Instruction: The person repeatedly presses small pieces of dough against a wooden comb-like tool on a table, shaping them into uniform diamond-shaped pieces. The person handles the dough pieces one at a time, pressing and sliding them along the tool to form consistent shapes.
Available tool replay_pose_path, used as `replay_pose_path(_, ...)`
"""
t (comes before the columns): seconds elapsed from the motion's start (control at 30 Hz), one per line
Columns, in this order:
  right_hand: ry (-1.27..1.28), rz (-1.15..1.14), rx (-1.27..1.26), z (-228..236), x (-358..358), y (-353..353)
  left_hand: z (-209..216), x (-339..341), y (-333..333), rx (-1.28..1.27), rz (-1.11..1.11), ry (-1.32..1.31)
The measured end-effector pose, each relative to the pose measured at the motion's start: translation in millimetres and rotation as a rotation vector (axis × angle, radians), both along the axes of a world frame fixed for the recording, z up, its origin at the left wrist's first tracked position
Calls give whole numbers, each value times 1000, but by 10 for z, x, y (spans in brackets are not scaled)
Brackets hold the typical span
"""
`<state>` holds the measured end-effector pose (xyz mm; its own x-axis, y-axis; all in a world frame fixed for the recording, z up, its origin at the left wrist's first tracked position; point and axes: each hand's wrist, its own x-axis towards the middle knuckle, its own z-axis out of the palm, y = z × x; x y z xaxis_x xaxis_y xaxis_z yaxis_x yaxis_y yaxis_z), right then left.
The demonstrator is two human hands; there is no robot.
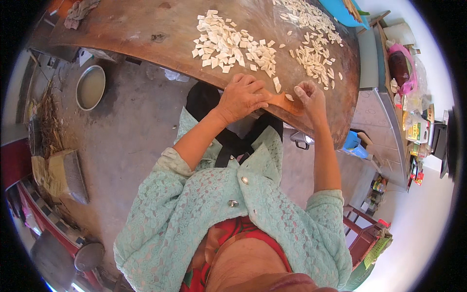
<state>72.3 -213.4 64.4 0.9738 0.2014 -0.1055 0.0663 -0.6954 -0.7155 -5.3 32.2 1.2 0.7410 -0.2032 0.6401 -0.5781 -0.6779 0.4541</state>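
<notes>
Left hand (244,99) closed round the handle of a wooden paddle (287,104) at the table (146,29) edge, probably steadying it; right hand (312,100) loosely curled, grip unclear, beside one dough piece (289,97), flat dough squares (214,37) heaped within reach

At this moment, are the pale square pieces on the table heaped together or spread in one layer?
Heaped. The square pieces overlap one another in the middle; only some lie singly at the edges.
</notes>
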Motion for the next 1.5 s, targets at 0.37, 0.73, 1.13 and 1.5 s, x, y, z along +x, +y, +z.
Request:
replay_pose_path(0.37,-392,102,-263,60,-190,439,17,10,3,14,17,-61)
replay_pose_path(0.73,-72,-103,-21,190,-209,332,29,-20,29,23,-6,25)
replay_pose_path(1.13,-234,-18,-290,-1,-149,121,0,-23,26,19,9,17)
replay_pose_path(1.5,31,50,-20,132,-105,102,14,4,2,5,5,-8)
